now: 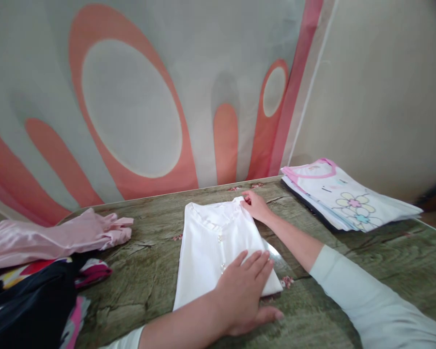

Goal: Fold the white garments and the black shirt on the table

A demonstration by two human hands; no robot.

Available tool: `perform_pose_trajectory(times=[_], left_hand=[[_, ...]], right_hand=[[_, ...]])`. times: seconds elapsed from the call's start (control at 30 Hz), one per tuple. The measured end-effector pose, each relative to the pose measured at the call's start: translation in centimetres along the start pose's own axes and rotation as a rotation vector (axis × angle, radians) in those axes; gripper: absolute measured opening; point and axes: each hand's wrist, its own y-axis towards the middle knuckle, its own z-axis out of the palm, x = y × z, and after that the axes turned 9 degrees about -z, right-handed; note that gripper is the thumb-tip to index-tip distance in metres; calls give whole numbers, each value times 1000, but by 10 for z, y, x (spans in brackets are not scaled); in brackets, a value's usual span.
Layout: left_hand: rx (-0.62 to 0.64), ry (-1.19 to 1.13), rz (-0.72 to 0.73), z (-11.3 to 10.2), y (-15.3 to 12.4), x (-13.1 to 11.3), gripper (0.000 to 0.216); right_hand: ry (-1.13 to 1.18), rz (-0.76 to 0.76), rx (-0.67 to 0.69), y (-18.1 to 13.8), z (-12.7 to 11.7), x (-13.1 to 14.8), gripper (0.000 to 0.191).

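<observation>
A folded white shirt [210,247] with a buttoned collar lies on the green wood-grain table [366,242]. My left hand [245,288] lies flat on the shirt's near right corner, fingers stretched out and together. My right hand [256,206] rests at the shirt's far right corner by the collar, fingers curled onto the fabric edge. Whether it pinches the cloth is unclear.
A stack of folded clothes [345,196], topped by a white shirt with pink trim and a flower print, sits at the right. A pile of unfolded garments [39,271], pink, dark and multicoloured, lies at the left. A patterned orange and grey curtain [148,97] hangs behind the table.
</observation>
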Motion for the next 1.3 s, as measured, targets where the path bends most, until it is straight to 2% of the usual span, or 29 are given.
perform_pose_trajectory(times=[0.13, 0.27, 0.33, 0.47, 0.7, 0.8, 0.87, 0.93, 1.03, 1.1, 1.17, 1.23, 1.3], left_hand=[[22, 5, -50, -7, -1, 0, 81], [-99, 60, -86, -14, 17, 7, 62], [-128, 107, -103, -12, 29, 15, 58], [-95, 142, -131, 0, 44, 26, 66], [-90, 179, -208, 3, 31, 17, 66], [-95, 177, -231, 1, 22, 12, 65], [-94, 160, -227, -1, 17, 11, 63], [-117, 139, -224, -7, 10, 16, 59], [-211, 93, -280, -21, -5, 44, 48], [-291, 18, -398, -32, -19, 76, 41], [-358, -106, -578, -41, -36, 113, 32], [-344, -268, -675, -44, -51, 146, 21], [-305, -506, -722, -43, -61, 167, 15]], right_hand=[[-21, 1, -16, -1, -1, 3, 28], [-52, -22, -40, -1, 0, 5, 26], [-79, -38, -54, -2, 1, 4, 26], [-162, -78, -65, -4, 2, -1, 27], [-242, -122, -33, -4, -6, -2, 35], [-257, -257, 60, -6, -6, 8, 43], [-298, -327, 184, -9, -4, 16, 50], [-345, -324, 335, -14, -3, 22, 56], [-399, -270, 500, -19, -2, 26, 62], [-429, -249, 538, -20, -2, 26, 64], [-445, -240, 547, -20, -1, 25, 65], [-444, -241, 543, -19, 0, 23, 66], [-435, -245, 531, -17, 1, 18, 65]])
